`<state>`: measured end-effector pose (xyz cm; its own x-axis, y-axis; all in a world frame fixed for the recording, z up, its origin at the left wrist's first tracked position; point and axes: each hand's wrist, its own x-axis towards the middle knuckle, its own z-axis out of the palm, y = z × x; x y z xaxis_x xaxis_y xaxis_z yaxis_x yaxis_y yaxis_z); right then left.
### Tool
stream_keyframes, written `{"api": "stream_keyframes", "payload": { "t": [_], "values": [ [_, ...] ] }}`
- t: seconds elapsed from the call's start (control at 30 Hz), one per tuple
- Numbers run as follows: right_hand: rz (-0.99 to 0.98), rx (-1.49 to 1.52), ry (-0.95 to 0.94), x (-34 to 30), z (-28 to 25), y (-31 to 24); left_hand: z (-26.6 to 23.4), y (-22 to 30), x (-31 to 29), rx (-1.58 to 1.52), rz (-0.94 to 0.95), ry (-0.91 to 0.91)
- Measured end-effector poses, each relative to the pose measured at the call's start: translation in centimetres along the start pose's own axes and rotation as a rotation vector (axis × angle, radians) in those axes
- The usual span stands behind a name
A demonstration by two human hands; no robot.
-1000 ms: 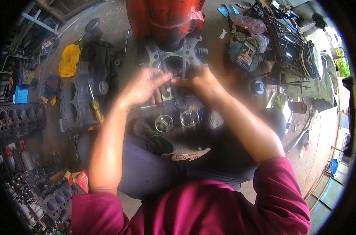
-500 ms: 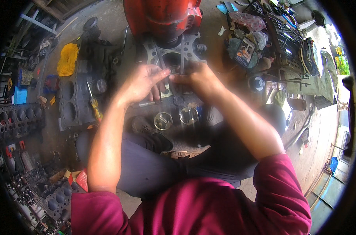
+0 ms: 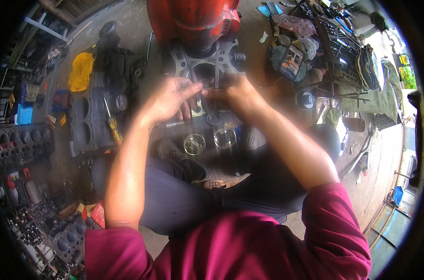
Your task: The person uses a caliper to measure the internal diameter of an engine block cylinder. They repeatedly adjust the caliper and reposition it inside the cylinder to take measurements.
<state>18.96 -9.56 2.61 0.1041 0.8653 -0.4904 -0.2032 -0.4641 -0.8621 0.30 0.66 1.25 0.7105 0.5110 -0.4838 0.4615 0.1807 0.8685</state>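
Observation:
My left hand (image 3: pixel 171 97) and my right hand (image 3: pixel 237 94) meet in front of me, thumbs pointing at each other. Both sets of fingers are curled closed around something small and dark that I cannot make out. Just beyond them is a grey metal engine part (image 3: pixel 225 52) with a large round bore and smaller holes. A connecting rod's round end (image 3: pixel 213 120) shows below my right thumb. Nearer to me sit two round pistons, one on the left (image 3: pixel 194 144) and one on the right (image 3: pixel 225 137).
A red machine housing (image 3: pixel 193 21) stands beyond the engine part. Leftward are an engine block (image 3: pixel 83 121), a yellow cloth (image 3: pixel 81 71) and a screwdriver with a yellow handle (image 3: pixel 114 130). On the right are a dark blue-topped can (image 3: pixel 305 99) and a tool rack (image 3: pixel 338 35).

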Motion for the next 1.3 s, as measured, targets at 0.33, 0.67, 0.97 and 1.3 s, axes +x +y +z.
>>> {"api": "stream_keyframes", "payload": {
  "t": [0.33,0.67,0.97,1.3],
  "values": [
    [0.012,-0.038,0.025,-0.32,0.17,-0.28,0.12,0.33,-0.26,0.01,-0.015,0.016],
    [0.008,-0.071,0.044,-0.5,0.34,-0.46,0.02,0.04,-0.08,-0.002,-0.004,0.006],
    [-0.003,-0.034,0.038,-0.41,0.57,-0.16,-0.26,-0.02,-0.16,0.0,-0.003,0.001],
    [-0.004,0.002,0.04,-0.34,0.94,0.03,-0.49,-0.13,-0.16,-0.002,-0.016,-0.008]
  ]
}}
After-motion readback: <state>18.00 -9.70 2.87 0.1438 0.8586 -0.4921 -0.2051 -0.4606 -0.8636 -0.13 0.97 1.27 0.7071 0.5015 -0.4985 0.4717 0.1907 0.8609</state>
